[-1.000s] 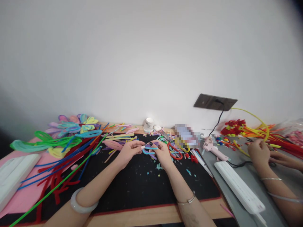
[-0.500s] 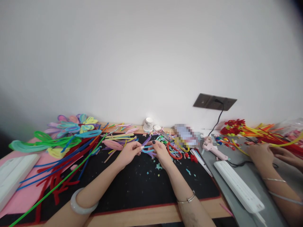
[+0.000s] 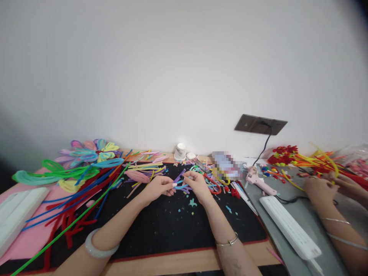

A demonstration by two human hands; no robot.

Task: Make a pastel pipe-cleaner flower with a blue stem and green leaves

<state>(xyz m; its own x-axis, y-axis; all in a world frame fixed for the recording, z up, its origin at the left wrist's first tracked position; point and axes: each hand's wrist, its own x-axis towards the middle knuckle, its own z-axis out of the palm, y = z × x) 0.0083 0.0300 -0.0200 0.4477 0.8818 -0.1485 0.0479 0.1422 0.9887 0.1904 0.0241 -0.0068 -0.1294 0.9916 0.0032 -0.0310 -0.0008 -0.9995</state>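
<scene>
Over the black mat [image 3: 161, 230], my left hand [image 3: 158, 189] pinches one end of a light blue pipe cleaner [image 3: 180, 187]. My right hand [image 3: 196, 185] has thumb and finger closed at the other side of the same looped piece. Purple pipe cleaners [image 3: 178, 176] lie right behind and between the fingers; I cannot tell whether one is joined to the blue piece. Left of my left hand rests a pink petal-shaped loop [image 3: 137, 176]. Teal scraps [image 3: 192, 202] lie on the mat below my right hand.
Pipe-cleaner flowers [image 3: 89, 151] and long red and blue stems [image 3: 71, 199] cover the left. A white paper cup [image 3: 180, 151] stands by the wall. To the right are a pink glue gun [image 3: 260, 182], a white power strip [image 3: 290, 226] and a co-worker's hands [image 3: 320, 191] with a yellow pipe cleaner [image 3: 333, 166].
My hands have shifted slightly while holding the light blue piece, and its loop looks flatter. The co-worker's yellow pipe cleaner has swung from stretching rightward to a curve standing above the hands.
</scene>
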